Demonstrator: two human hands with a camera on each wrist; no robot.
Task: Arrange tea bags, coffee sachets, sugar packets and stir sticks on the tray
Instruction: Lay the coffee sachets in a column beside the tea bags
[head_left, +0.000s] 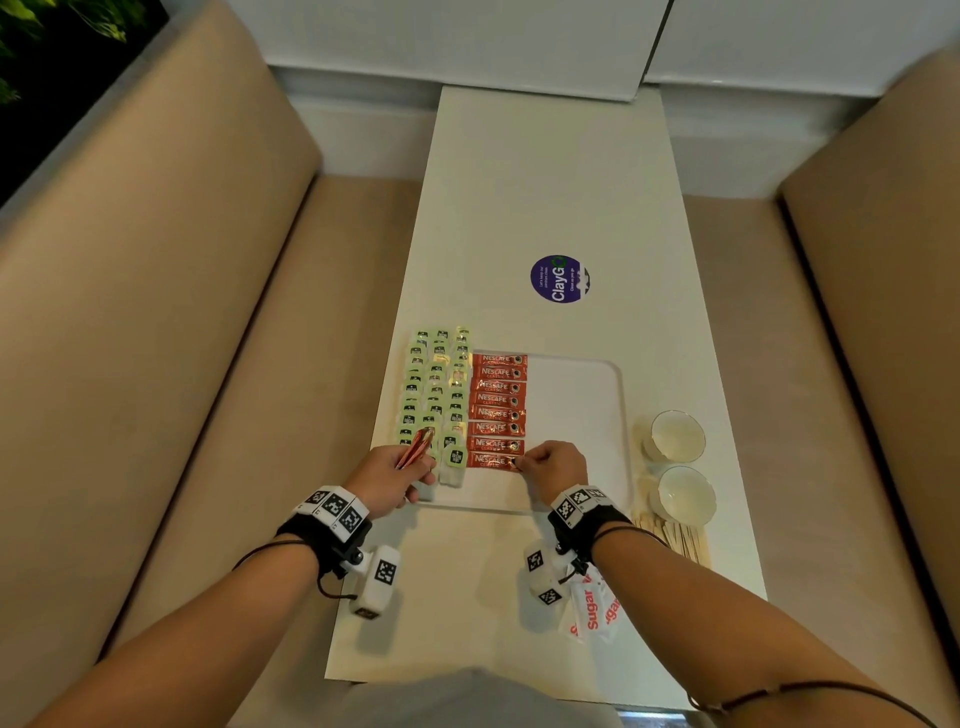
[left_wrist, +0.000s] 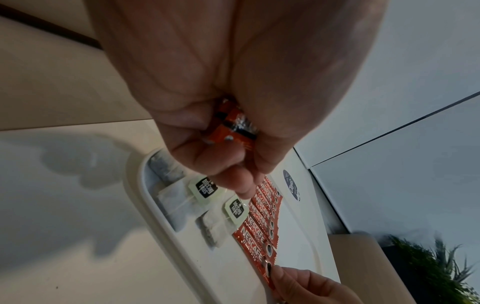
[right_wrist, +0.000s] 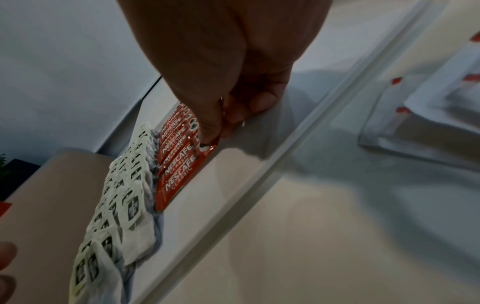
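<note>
Right hand (head_left: 553, 465) pinches crosswise nearest sachet (head_left: 493, 461) (left hand (head_left: 387, 475) grips spares (head_left: 414, 448)).

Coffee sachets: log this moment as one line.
stage: coffee row | right hand: pinching nearest sachet on tray | left hand: gripping spare sachets | sugar packets: off tray

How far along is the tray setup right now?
Done: tea bags fill the left of the tray, with a column of coffee sachets beside them. In hand: the right hand is placing the nearest sachet; the left hand holds more. Left: sugar packets and stir sticks lie on the table.
</note>
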